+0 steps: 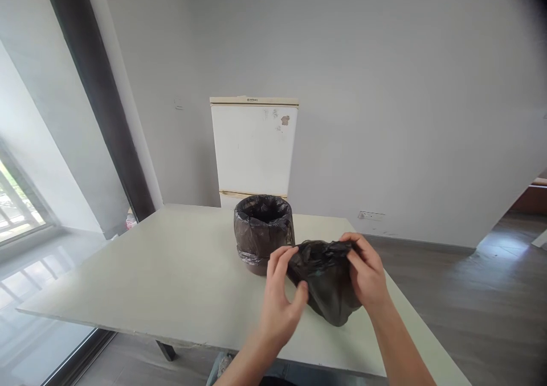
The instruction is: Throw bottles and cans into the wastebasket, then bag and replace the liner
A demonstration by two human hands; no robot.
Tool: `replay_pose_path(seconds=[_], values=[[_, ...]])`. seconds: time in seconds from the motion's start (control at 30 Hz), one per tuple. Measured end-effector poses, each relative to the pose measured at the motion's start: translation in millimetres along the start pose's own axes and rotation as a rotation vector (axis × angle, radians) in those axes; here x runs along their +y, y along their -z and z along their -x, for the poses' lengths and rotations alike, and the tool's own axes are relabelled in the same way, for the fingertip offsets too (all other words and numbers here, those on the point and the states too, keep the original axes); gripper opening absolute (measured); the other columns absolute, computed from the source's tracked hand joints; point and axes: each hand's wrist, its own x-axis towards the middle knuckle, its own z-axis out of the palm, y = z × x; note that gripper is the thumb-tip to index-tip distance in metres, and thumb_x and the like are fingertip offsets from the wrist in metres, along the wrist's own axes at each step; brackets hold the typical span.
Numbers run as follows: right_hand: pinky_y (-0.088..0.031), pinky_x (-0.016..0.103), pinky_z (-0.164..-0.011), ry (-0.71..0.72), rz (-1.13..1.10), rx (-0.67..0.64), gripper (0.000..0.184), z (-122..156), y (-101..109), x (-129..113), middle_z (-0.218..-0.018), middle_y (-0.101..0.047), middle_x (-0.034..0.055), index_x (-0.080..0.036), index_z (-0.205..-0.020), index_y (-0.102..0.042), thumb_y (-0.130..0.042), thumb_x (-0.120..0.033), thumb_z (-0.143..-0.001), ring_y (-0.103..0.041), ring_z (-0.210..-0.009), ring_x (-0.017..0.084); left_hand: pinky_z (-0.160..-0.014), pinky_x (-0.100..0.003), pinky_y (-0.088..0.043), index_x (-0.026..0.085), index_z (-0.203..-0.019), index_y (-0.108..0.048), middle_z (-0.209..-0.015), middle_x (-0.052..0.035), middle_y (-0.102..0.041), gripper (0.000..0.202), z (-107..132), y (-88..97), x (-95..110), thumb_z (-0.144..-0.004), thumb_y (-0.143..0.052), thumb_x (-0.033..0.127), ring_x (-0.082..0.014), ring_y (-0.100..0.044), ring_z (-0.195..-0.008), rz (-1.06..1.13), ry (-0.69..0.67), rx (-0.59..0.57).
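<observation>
Lined bin (pixel 264 238) looks done, bag (pixel 331 295) untied; right hand (pixel 368 275) pinches its rim, left hand's (pixel 282 306) fingers spread.

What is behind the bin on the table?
Behind the bin stands a white refrigerator. Its upper front is visible; the bin and table cover most of its lower part.

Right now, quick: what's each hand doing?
Left hand: partly open, thumb and fingers apart, fingertips at the edge of the black plastic bag.
Right hand: closed, holding the bag's rim.
</observation>
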Motion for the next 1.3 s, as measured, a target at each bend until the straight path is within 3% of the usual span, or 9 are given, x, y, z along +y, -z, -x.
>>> replay_pose_path(seconds=[0.07, 0.17, 0.33, 0.47, 0.7, 0.9, 1.03, 1.2, 1.3], values=[[-0.04, 0.03, -0.069, 0.032, 0.022, -0.144, 0.01, 1.6, -1.4, -2.1, -0.087, -0.053, 0.0012, -0.024, -0.092, -0.061, -0.068, -0.031, -0.093, -0.049, -0.077, 0.017, -0.11, -0.046, -0.048, 0.029, -0.152, -0.053, -0.133, -0.0118, -0.063, 0.067, 0.7, -9.3, -1.2, -0.088, -0.072, 0.022, -0.0288, -0.058, -0.126, -0.083, 0.007, -0.036], [-0.037, 0.03, -0.065, 0.108, 0.108, -0.251, 0.006, 1.5, 1.7, -2.8, -0.083, -0.05, 0.0006, -0.024, -0.09, -0.06, -0.064, -0.026, -0.094, -0.047, -0.073, 0.017, -0.088, -0.036, -0.054, 0.025, -0.124, -0.074, -0.101, -0.0075, -0.07, 0.035, -0.7, -20.0, -12.1, -0.092, -0.065, 0.017, -0.0227, -0.066, -0.094, -0.101, 0.038, -0.112], [-0.038, 0.032, -0.07, 0.21, 0.544, -0.294, 0.01, -12.3, 17.5, -6.7, -0.082, -0.052, 0.0004, -0.025, -0.085, -0.062, -0.061, -0.015, -0.088, -0.049, -0.076, 0.019, -0.067, -0.026, -0.046, 0.018, -0.085, -0.075, -0.081, -0.0044, -0.065, 0.009, -1.7, -20.4, -35.7, -0.091, -0.067, 0.019, -0.017, -0.061, -0.074, -0.076, 0.01, -0.062], [-0.032, 0.031, -0.069, 0.262, 0.715, -0.267, 0.033, -24.2, 32.6, -6.7, -0.077, -0.041, -0.0016, -0.022, -0.068, -0.038, -0.066, -0.014, -0.08, -0.04, -0.073, 0.017, -0.062, -0.024, -0.038, 0.018, -0.074, -0.065, -0.074, 0.0, -0.058, 0.014, 3.9, -17.7, -48.9, -0.087, -0.071, 0.018, -0.0139, -0.055, -0.067, -0.131, 0.032, -0.065], [-0.046, 0.035, -0.076, -0.024, -0.04, -0.045, 0.031, -24.1, 53.0, 21.3, -0.104, -0.06, 0.0049, -0.025, -0.09, -0.053, -0.078, -0.038, -0.079, -0.057, -0.09, 0.023, -0.066, -0.023, -0.041, 0.018, -0.078, -0.058, -0.08, -0.001, -0.057, 0.015, 21.4, -13.7, -63.7, -0.091, -0.065, 0.024, -0.0143, -0.054, -0.073, -0.113, 0.124, 0.021], [-0.044, 0.031, -0.068, -0.095, -0.244, 0.292, 0.036, -23.9, 42.6, 36.3, -0.08, -0.058, -0.002, -0.026, -0.092, -0.054, -0.082, -0.04, -0.075, -0.055, -0.072, 0.018, -0.077, -0.027, -0.052, 0.015, -0.101, -0.067, -0.092, -0.0074, -0.072, 0.019, 31.9, -1.0, -81.5, -0.088, -0.063, 0.028, -0.0213, -0.067, -0.088, 0.013, 0.313, 0.097], [-0.042, 0.029, -0.065, -0.117, -0.282, 0.257, 0.035, -23.7, 37.3, 27.5, -0.076, -0.056, -0.0036, -0.026, -0.089, -0.053, -0.084, -0.038, -0.076, -0.053, -0.067, 0.016, -0.084, -0.03, -0.054, 0.016, -0.112, -0.066, -0.103, -0.0114, -0.073, 0.029, 35.9, 15.0, -78.4, -0.094, -0.062, 0.037, -0.0236, -0.068, -0.095, 0.054, 0.337, 0.206], [-0.046, 0.035, -0.07, -0.052, -0.265, 0.236, 0.031, -14.4, 43.4, 20.4, -0.083, -0.062, -0.0006, -0.029, -0.093, -0.06, -0.082, -0.037, -0.073, -0.058, -0.073, 0.02, -0.077, -0.023, -0.048, 0.023, -0.103, -0.053, -0.092, -0.0011, -0.063, 0.01, 35.6, 36.4, -73.2, -0.101, -0.052, 0.033, -0.0152, -0.06, -0.084, 0.17, 0.334, 0.373], [-0.048, 0.044, -0.072, 0.019, -0.215, 0.133, 0.027, -3.8, 57.6, 20.3, -0.077, -0.066, 0.0025, -0.028, -0.085, -0.067, -0.083, -0.042, -0.068, -0.059, -0.069, 0.024, -0.088, -0.027, -0.05, 0.025, -0.111, -0.05, -0.107, -0.0033, -0.064, 0.015, 36.2, 45.4, -70.6, -0.097, -0.051, 0.023, -0.0181, -0.063, -0.103, 0.197, 0.299, 0.513]])
